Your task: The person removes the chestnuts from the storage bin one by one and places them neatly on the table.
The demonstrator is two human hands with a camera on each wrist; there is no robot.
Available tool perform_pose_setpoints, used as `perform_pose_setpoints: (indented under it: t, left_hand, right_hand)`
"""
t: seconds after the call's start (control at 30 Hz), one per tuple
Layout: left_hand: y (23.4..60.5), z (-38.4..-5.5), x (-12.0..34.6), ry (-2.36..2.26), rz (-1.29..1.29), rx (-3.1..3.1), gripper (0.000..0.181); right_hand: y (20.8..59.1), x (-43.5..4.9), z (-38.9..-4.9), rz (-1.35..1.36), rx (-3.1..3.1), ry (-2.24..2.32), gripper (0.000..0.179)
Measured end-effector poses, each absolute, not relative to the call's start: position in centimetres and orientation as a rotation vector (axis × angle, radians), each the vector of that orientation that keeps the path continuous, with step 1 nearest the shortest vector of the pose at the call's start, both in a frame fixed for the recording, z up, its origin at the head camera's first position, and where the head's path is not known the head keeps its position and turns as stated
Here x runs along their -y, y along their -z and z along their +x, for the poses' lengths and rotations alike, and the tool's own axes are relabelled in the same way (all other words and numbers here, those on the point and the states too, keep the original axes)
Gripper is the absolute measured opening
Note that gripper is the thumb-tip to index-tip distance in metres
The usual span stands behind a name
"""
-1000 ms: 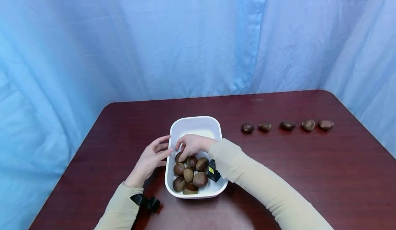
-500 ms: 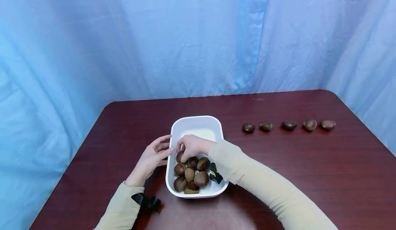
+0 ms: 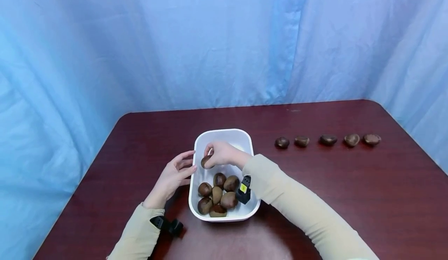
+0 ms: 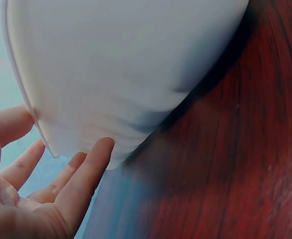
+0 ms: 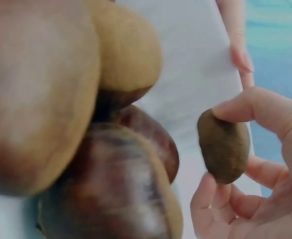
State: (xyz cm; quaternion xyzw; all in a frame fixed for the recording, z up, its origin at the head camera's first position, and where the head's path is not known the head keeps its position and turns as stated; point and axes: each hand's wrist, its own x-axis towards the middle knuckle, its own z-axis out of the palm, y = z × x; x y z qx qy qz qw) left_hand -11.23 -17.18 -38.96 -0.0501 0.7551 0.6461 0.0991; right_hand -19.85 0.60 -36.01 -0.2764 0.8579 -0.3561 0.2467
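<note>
A white plastic container point(image 3: 224, 135) stands in the middle of the table with several brown chestnuts point(image 3: 229, 200) gathered in its near half. My right hand point(image 3: 224, 153) pinches one chestnut point(image 3: 206, 162) between thumb and fingertips, lifted inside the container. The right wrist view has that chestnut point(image 5: 225, 147) close up, held apart from the larger, blurred ones. At the container's left side is my left hand point(image 3: 171, 177), fingers spread. In the left wrist view, the fingers point(image 4: 88, 174) of that hand touch the outer wall and rim lightly, without gripping.
To the right, several chestnuts point(image 3: 328, 140) lie in a spaced row on the dark red table point(image 3: 308, 174). A light blue curtain point(image 3: 217, 46) hangs behind the table and along its sides.
My right hand has taken hold of a chestnut at the left of the pile and raised it away from the others, toward the container's far end. My left hand stays at the side.
</note>
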Motion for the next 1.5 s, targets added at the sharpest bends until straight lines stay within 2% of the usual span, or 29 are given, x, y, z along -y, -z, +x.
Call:
perform_pose_setpoints:
  t: [0.3, 0.67, 1.07, 1.5]
  left_hand:
    - [38.9, -11.2, 16.9, -1.905, -0.164, -2.228, 0.052]
    - [38.9, -11.4, 17.1, -1.890, -0.173, -2.237, 0.050]
    - [38.8, -11.2, 17.6, -1.889, -0.180, -2.252, 0.051]
    - [38.8, -11.1, 17.6, -1.901, -0.190, -2.246, 0.050]
  right_hand:
    - [33.4, -1.5, -20.6, -0.707, -2.298, 1.100, 0.022]
    - [30.6, -4.0, -20.3, -0.806, -2.352, 1.072, 0.023]
    - [31.5, -9.0, -19.3, -0.921, -2.415, 0.944, 0.025]
    - [34.3, -14.6, -19.5, -0.854, -2.360, 1.122, 0.024]
